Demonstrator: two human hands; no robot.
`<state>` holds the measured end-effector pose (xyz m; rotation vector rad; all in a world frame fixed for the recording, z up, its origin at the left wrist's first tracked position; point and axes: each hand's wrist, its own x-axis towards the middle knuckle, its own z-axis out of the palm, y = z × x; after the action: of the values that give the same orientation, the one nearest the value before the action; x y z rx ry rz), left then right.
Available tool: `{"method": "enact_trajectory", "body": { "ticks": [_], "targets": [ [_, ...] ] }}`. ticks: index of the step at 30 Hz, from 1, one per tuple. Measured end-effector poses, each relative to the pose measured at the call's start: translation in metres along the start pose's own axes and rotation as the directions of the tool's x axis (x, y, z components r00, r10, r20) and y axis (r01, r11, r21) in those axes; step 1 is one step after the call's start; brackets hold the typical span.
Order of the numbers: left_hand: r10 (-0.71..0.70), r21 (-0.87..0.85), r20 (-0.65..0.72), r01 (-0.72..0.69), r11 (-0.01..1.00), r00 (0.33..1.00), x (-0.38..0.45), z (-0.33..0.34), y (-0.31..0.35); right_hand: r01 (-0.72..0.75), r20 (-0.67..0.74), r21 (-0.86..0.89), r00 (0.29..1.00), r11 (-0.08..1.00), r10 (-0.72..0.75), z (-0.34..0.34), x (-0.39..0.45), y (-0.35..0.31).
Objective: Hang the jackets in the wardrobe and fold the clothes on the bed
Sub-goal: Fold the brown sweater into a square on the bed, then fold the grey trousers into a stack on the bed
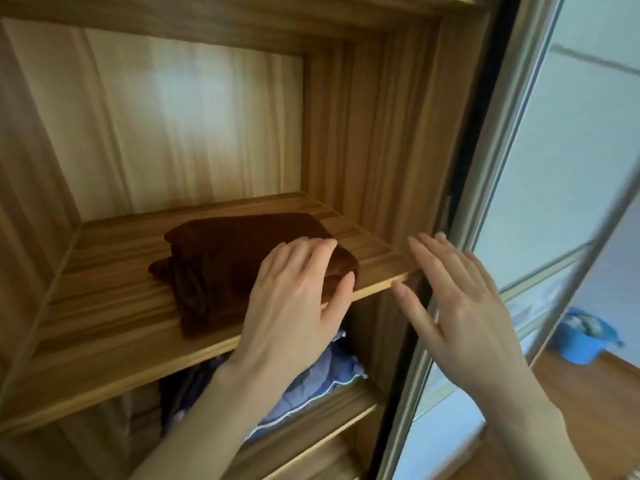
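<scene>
A folded dark brown garment (239, 268) lay on the upper shelf (104, 327) of the wooden wardrobe (388, 140), near the shelf's front edge and toward its right half. The left hand (294, 306) rested on the garment's near right corner, its fingers (311, 251) straight and close together over the cloth and the thumb apart along the shelf's front edge. The right hand (460, 303) hovered just beside the shelf's right end, fingers straight and slightly spread, gripping nothing. On the shelf below, blue bedding with white piping (332, 379) was bunched up. The sliding door (540, 188) with its pale panel stood at the right, and a blue tub (581, 341) sat on the wooden floor (588, 410) beyond it.
</scene>
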<state>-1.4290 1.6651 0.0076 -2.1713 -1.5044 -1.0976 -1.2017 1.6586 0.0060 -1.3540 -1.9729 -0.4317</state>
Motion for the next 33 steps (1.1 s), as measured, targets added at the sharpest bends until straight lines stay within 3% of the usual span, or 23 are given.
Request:
{"method": "enact_trajectory", "body": {
  "ticks": [6,15,27,33],
  "targets": [
    [0.145,-0.182,0.021,-0.139,0.973,0.989,0.010,0.046,0.066,-0.215,-0.023,-0.200,0.976,0.956,0.215,-0.045,-0.060,0.050],
    [0.395,-0.348,0.039,-0.358,0.866,0.918,0.020,0.138,0.202,-0.472,-0.166,-0.425,0.879,0.772,0.447,-0.097,-0.145,0.137],
    [0.642,-0.572,0.087,-0.489,0.658,0.761,0.006,0.232,0.373,-0.757,-0.340,-0.493,0.622,0.429,0.705,-0.159,-0.262,0.233],
    [0.794,-0.686,0.038,-0.562,0.463,0.607,-0.009,0.257,0.446,-0.848,-0.451,-0.493,0.441,0.196,0.776,-0.178,-0.313,0.232]
  ]
}}
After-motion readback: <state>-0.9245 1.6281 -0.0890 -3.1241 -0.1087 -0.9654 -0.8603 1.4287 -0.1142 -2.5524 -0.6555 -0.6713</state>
